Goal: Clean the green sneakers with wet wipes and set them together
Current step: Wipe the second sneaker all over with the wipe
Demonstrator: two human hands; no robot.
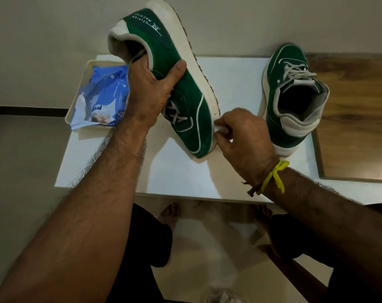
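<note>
Step in hand: wiping the first green sneaker. The left hand gripped it at the collar, thumb across the green side and fingers inside the opening, holding it tilted with its toe down on the white table. The right hand pinched a small white wet wipe against the white sole edge near the toe.

The second sneaker stood upright on the table just beyond the right hand, apart from the first, untouched. A blue wipes packet lay in a cream tray beside the left hand.

Judgement: cleaning was partly done. The next move likely calls for working the wipe along the remaining sole rim, turning the shoe as needed.

Legible print on the held sneaker's heel side: "FLYING MACHINE", white, with a small logo. The packet text was unreadable.
</note>
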